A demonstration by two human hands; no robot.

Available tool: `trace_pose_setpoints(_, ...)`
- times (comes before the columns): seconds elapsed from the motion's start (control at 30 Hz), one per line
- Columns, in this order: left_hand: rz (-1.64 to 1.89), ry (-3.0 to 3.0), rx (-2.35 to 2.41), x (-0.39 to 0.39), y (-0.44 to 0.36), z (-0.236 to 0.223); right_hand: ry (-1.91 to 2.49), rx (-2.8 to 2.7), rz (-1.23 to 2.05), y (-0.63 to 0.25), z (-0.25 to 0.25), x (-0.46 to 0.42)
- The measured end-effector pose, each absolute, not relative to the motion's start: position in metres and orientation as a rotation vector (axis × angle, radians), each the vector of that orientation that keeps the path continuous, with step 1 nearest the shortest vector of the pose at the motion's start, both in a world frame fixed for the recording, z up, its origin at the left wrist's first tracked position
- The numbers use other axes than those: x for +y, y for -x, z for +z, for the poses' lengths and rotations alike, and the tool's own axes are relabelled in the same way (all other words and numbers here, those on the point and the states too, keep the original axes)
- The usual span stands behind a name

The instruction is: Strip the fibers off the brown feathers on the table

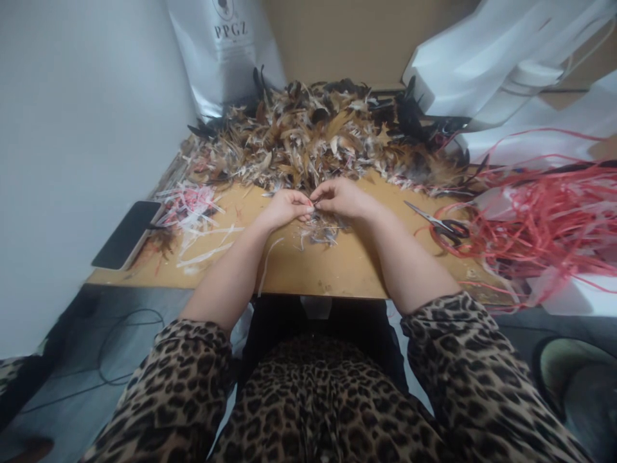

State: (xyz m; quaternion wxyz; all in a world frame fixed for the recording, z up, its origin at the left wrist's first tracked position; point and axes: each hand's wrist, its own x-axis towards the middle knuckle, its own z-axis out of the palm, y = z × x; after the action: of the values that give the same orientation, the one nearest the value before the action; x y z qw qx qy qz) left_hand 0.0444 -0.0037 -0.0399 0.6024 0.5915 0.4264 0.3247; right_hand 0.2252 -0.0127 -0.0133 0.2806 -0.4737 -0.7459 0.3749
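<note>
My left hand [288,208] and my right hand [343,198] meet over the middle of the table, fingertips almost touching. Both are closed in a pinch on what looks like a small dark feather, mostly hidden by the fingers. A bit of red shows at the left fingertips. Just below the hands lies a scatter of wispy feather scraps [324,233]. Behind them spreads a large heap of brown, black and cream feathers [308,138], reaching close to my fingers.
Scissors [436,222] lie right of my hands, beside a tangle of red plastic strips [554,225]. To the left are a phone [126,236] and pink and white shreds [190,204]. A white printed bag [231,58] stands behind. The table's front edge [318,294] runs below my forearms.
</note>
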Motion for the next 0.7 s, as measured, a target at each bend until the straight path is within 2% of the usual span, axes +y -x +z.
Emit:
trace_pose_setpoints(0.23, 0.735, -1.377, 0.996, -0.005, -0.044, -0.038, 1.407, -2.111, 0.767, -0.2207, -0.0101, -0.0166)
trace_pose_setpoints(0.57, 0.759, -1.287, 1.05, -0.0046, -0.0441, -0.0349, 1.262, -2.099, 0.916, -0.2279, -0.0132, -0.0099)
trace_pose_setpoints(0.7, 0.776, -1.226, 1.057, -0.0041, -0.0436, -0.0339, 1.168, -2.153, 0.875, -0.2283, -0.0132, -0.0095)
